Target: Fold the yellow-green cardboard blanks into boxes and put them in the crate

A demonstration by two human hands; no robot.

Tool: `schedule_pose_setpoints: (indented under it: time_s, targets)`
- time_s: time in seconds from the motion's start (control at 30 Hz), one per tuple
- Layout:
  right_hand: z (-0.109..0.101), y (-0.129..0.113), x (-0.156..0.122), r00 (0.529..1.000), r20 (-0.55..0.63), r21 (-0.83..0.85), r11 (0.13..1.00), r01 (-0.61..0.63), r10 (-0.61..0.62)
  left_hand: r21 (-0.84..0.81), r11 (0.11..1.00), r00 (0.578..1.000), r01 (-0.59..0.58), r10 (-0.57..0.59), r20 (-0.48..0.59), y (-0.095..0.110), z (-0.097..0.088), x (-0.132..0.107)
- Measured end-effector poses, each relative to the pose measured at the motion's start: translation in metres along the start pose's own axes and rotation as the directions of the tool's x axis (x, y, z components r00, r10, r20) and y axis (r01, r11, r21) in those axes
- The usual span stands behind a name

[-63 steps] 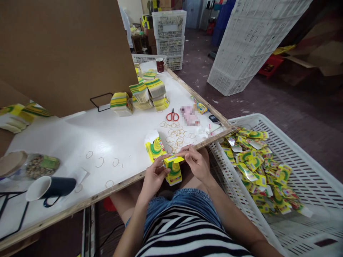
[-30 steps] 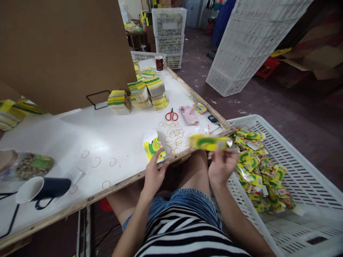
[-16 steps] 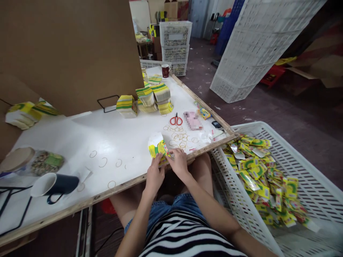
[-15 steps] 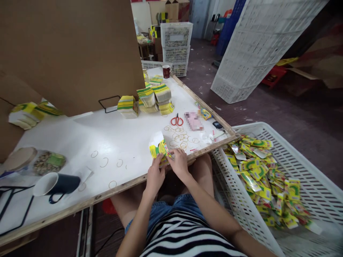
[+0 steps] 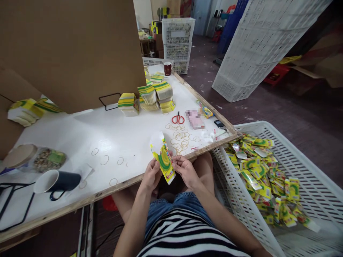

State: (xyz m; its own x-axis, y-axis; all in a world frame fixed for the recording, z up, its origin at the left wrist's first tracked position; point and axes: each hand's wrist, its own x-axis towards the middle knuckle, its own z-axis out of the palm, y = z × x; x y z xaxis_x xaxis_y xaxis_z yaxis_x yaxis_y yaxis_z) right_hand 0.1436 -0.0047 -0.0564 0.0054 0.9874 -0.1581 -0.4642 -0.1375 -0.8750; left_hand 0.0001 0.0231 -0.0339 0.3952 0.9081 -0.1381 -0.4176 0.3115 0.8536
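A small yellow and green printed carton with a raised white flap is held between my hands at the table's front edge. My left hand grips its left side, fingers closed on the edge. On the other side, my right hand pinches the right edge with thumb and fingers. The carton's printed face tilts up towards me, its lower end over my lap. Red-handled scissors and loose rubber bands lie just beyond on the white table.
Bundled flat cartons stand by the cardboard panel. A dark blue mug lies tipped at left. On my right, a white crate holds many yellow cartons. Stacked crates stand behind it.
The carton has turned and tilted so that its printed face shows more fully, its lower end nearer me. My hands have shifted to its two side edges.
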Motion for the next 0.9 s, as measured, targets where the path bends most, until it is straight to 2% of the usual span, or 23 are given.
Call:
schedule_pose_setpoints:
  time_s: [0.07,0.13,0.3,0.47,0.57,0.7,0.8,0.9]
  targets:
    - [0.0,-0.001,-0.002,1.0,-0.011,-0.006,1.0,0.019,-0.019,-0.02,1.0,1.0,0.005,-0.004,0.03,-0.001,0.003,-0.002]
    - [-0.001,-0.003,-0.004,0.998,-0.033,-0.061,0.997,0.053,-0.056,-0.003,1.0,1.0,0.009,-0.009,0.013,-0.003,0.006,-0.001]
    - [-0.001,-0.003,-0.008,0.993,-0.057,-0.207,0.974,0.088,-0.102,0.137,0.99,0.973,-0.039,0.069,-0.222,-0.012,0.009,0.005]
    - [-0.003,0.001,-0.008,0.96,-0.179,-0.368,0.92,0.137,-0.215,0.3,0.947,0.942,-0.112,0.197,-0.271,-0.012,0.016,0.002]
    - [-0.008,-0.005,-0.008,0.968,-0.089,-0.388,0.903,0.184,-0.235,0.359,0.927,0.952,-0.113,0.204,-0.228,-0.004,0.019,-0.005]
    - [-0.017,-0.022,-0.007,0.974,0.125,-0.297,0.93,0.217,-0.187,0.323,0.946,0.997,-0.035,0.054,-0.05,0.01,0.018,-0.012]
    - [-0.023,-0.035,-0.007,0.968,0.211,-0.28,0.94,0.193,-0.136,0.287,0.958,0.997,0.021,-0.042,0.066,0.018,0.017,-0.016]
    - [-0.028,-0.043,-0.005,0.957,0.255,-0.364,0.904,0.226,-0.136,0.245,0.968,0.99,0.06,-0.089,0.106,0.017,0.018,-0.019]
